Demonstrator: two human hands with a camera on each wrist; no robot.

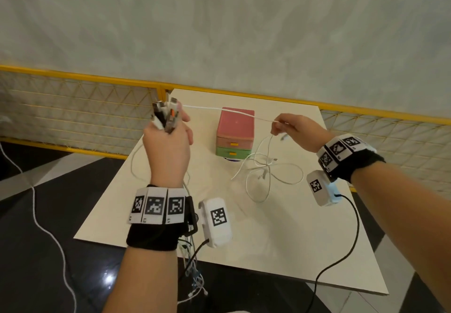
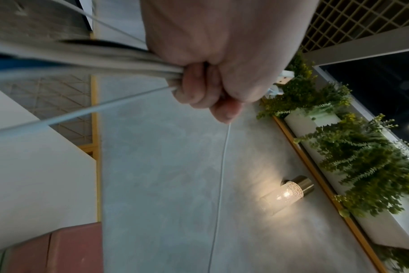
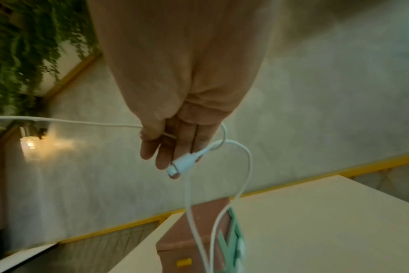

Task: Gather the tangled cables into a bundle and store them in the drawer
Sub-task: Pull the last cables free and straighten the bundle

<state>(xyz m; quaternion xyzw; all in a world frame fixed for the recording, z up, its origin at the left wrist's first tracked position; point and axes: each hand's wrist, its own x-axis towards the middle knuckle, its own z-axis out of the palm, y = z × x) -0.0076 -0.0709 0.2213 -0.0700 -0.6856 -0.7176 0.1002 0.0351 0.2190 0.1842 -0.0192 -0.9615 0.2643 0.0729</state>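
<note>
The left hand (image 1: 168, 146) is fisted round a clutch of black and white cable plug ends (image 1: 164, 115), and the right hand (image 1: 296, 129) pinches one thin white cable (image 1: 227, 112) stretched between the two. Better to feed that strand in hand over hand — loose white loops (image 1: 266, 173) trail on the white table (image 1: 280, 239) beside the small pink-and-green drawer box (image 1: 234, 133), both drawers shut — and tugging may tighten them.

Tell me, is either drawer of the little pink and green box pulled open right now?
No, in the head view both the pink drawer and the green drawer sit flush with the box front.
</note>
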